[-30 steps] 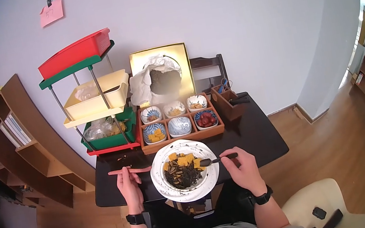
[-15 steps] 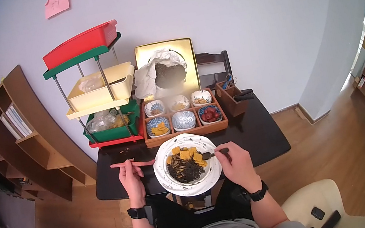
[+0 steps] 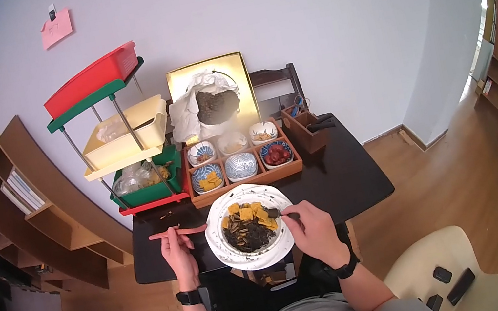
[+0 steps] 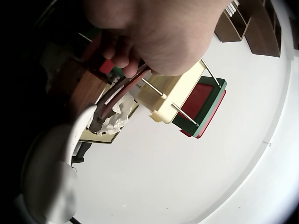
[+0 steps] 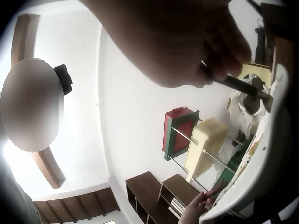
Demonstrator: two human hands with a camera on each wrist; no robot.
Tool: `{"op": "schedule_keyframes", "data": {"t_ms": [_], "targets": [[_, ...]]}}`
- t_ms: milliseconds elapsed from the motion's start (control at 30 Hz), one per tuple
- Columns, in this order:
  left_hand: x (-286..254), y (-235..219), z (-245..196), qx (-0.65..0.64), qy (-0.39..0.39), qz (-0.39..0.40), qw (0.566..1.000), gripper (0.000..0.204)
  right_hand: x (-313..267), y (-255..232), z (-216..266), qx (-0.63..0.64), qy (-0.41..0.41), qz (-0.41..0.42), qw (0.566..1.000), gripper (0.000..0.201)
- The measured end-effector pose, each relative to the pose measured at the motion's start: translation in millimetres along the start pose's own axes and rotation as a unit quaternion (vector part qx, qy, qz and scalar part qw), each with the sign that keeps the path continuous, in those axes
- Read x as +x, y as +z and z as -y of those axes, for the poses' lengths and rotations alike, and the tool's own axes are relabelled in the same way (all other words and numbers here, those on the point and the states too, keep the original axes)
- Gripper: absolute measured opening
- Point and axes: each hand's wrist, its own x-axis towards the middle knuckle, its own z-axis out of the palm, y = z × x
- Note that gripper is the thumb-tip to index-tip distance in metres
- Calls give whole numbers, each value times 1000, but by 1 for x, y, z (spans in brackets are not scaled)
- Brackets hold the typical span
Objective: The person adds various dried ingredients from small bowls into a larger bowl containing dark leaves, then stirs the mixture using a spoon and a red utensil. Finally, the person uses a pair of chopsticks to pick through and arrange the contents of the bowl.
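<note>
Head view: I see left hand [image 3: 180, 259] holding pink tweezers [image 3: 162, 235], tip at edge of white dish [image 3: 220, 254]; can't tell if touching. Right hand [image 3: 317, 231] grips dark tool [image 3: 274, 213], its head beside yellow pieces [image 3: 246, 212] on dark crumbs [image 3: 256, 241] inside dish. Left wrist: tweezers point toward dish. Right wrist: I see fingers curled round tool handle, tip near dish rim.

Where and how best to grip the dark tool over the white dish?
Likely by the dark tool's handle, pinched from the right: it is slim and points rightward, while the head sits beside the yellow pieces. The right hand grips it from that side.
</note>
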Motion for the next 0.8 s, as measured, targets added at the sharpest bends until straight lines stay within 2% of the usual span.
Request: {"op": "schedule_keyframes", "data": {"t_ms": [67,200,300,400,800], "targets": [[1,-2,1,6,3,2,1000,23,-1,4,0,1,-4,5,1000,10],[2,-3,1,0,-3,0,1000,22,-8,11,-14,94,96,-42,990,11],[2,-4,3,6,-2,1,1000,22,-16,12,-29,166,160,-74,970,16],[2,-2,3,7,2,-1,1000,22,-23,14,-35,300,223,-83,924,17],[2,-2,3,24,0,-5,1000,24,-27,30,-43,391,269,-74,877,20]]}}
